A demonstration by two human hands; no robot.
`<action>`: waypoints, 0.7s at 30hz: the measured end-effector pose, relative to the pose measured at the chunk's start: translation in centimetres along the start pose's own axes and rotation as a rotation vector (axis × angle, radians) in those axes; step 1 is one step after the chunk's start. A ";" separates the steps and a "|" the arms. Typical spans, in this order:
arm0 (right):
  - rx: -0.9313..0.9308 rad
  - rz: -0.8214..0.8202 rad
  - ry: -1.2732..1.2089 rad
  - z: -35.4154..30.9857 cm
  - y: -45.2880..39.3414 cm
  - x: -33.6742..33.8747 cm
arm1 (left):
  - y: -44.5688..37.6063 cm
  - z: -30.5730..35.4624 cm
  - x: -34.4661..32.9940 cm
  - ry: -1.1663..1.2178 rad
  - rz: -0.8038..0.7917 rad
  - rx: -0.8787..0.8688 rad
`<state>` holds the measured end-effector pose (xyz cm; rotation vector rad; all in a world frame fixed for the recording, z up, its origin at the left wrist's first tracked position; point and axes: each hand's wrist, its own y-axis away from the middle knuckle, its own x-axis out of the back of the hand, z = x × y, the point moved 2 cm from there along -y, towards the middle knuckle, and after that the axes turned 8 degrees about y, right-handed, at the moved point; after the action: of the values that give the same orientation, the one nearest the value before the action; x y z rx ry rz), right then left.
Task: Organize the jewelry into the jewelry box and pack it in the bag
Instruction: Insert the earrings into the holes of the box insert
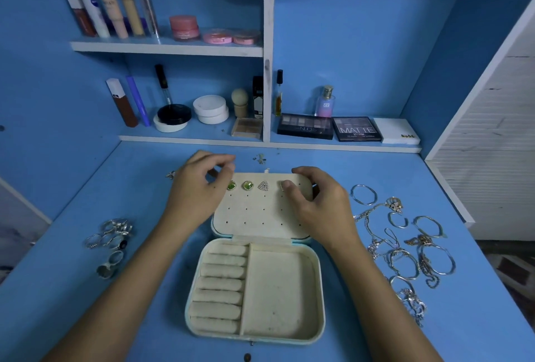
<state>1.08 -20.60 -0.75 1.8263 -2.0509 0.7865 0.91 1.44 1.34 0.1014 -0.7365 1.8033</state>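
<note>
While the jewelry box [254, 289] lies open flat on the blue desk [376, 318], both hands work at the far end of its lid [260, 217], the pale panel dotted with small holes. Four earrings sit in the top row of that panel: two green ones [239, 185], a triangular one [264, 186], and a fourth [282, 185] half hidden under the right thumb. The left hand [197, 185] hovers over the lid's far left corner with fingers curled and thumb near the fingertips; whether it pinches anything I cannot tell. The right hand [315, 199] grips the lid's far right corner, fingers wrapped over the edge and the thumb pressing on the panel. The box's near half shows a column of ring rolls [220, 286] on the left and an open compartment [278, 292] on the right. Rings [113, 240] lie clustered on the desk left of the box; bracelets and chains [405, 246] are spread to its right. Makeup fills the shelves [188, 49] behind.
</note>
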 end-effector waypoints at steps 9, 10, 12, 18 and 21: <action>0.000 -0.005 0.022 -0.2 0.0 0.2 | -7.0 1.1 -3.8 -0.309 -0.434 -0.109; -0.001 -0.007 0.025 -0.2 0.1 0.2 | -7.5 0.9 -4.3 -0.352 -0.468 -0.113; -0.005 -0.012 0.034 -0.2 0.1 0.3 | -8.2 0.5 -5.1 -0.429 -0.512 -0.138; -0.003 -0.021 0.053 -0.4 0.1 0.3 | -9.2 0.3 -6.6 -0.588 -0.566 -0.182; -0.004 -0.026 0.053 -0.4 0.1 0.3 | -9.4 0.1 -6.9 -0.594 -0.548 -0.173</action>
<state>0.88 -20.64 -0.25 1.8069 -1.9904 0.8146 11.72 -2.74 2.61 0.6787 -1.1469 1.1743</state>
